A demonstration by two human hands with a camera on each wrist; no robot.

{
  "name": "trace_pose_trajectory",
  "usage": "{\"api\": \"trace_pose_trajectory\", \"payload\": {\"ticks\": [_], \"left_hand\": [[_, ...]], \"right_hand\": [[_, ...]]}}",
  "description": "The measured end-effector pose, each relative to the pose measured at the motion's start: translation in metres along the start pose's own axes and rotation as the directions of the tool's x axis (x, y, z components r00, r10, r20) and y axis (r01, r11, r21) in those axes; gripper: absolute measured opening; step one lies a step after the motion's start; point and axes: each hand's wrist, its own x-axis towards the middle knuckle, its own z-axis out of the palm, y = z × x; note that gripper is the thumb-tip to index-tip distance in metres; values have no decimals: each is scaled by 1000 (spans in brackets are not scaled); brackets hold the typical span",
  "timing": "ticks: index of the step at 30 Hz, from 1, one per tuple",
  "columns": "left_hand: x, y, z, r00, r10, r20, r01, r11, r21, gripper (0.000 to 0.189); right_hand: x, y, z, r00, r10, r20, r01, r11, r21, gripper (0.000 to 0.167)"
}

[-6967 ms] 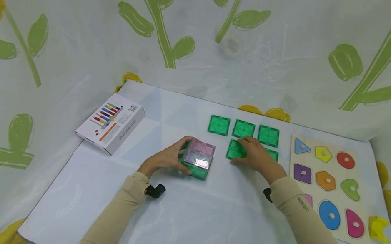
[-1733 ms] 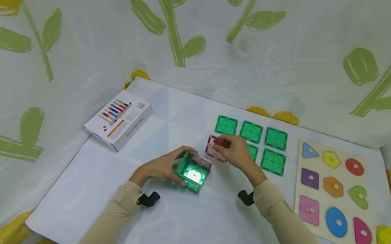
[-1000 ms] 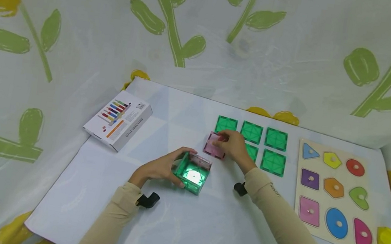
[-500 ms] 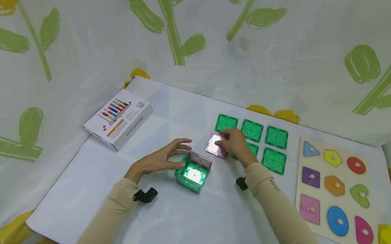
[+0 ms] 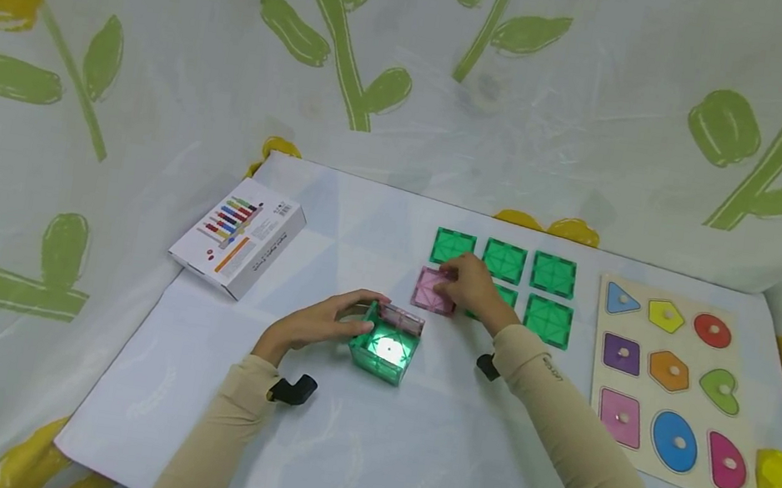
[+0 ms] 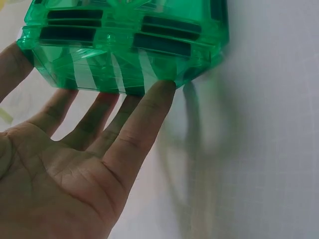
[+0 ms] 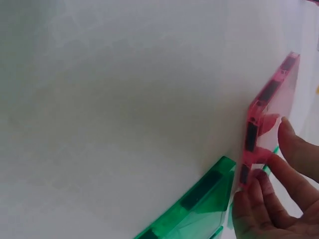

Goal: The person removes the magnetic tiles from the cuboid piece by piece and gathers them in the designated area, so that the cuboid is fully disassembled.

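My left hand (image 5: pixel 314 323) touches the left side of a green box (image 5: pixel 377 360) built of see-through magnetic tiles, with a pink strip at its back. In the left wrist view, spread fingers (image 6: pixel 132 134) reach the wall of the green box (image 6: pixel 114 64), the palm staying off it. My right hand (image 5: pixel 473 287) pinches the right edge of a pink magnetic tile (image 5: pixel 429 290). Dark magnets line the edge of that pink tile (image 7: pixel 269 94) in the right wrist view, thumb on its face, fingers at its edge. A green tile (image 7: pixel 194 209) lies close beside it.
Green magnetic tiles lie in two rows: a back-left tile (image 5: pixel 453 246), a front-right tile (image 5: pixel 547 322) and several others, one partly behind my right hand. A shape puzzle board (image 5: pixel 657 343) and a yellow piece (image 5: pixel 773 476) are at right. A white abacus box (image 5: pixel 237 238) is at left.
The pink tile went from over the green box to the left end of the front row, carried by my right hand. My left hand let go of the box, then came back against it.
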Motion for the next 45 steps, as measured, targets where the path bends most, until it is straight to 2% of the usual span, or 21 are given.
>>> {"api": "trace_pose_trajectory", "payload": {"ticks": [10, 19, 27, 32, 38, 45], "left_hand": [[0, 1, 4, 1000, -17, 10, 17, 1000, -3, 56], [3, 1, 8, 1000, -14, 12, 14, 1000, 4, 56], [5, 3, 11, 1000, -16, 15, 16, 1000, -7, 58], [7, 3, 13, 1000, 0, 16, 0, 1000, -15, 60], [8, 4, 16, 1000, 9, 16, -9, 999, -38, 60], [8, 7, 20, 1000, 12, 14, -11, 1000, -29, 60]], "right_hand": [[-13, 4, -7, 998, -70, 5, 70, 997, 14, 47], [-39, -12, -19, 991, -136, -5, 136, 991, 9, 43], [-69, -17, -16, 965, -261, -34, 261, 965, 3, 40], [-87, -29, -18, 955, -292, -50, 295, 954, 53, 38], [-111, -39, -8, 950, -304, -66, 311, 942, 129, 34], [-134, -36, 16, 946, -306, -106, 322, 921, 218, 36]]}}
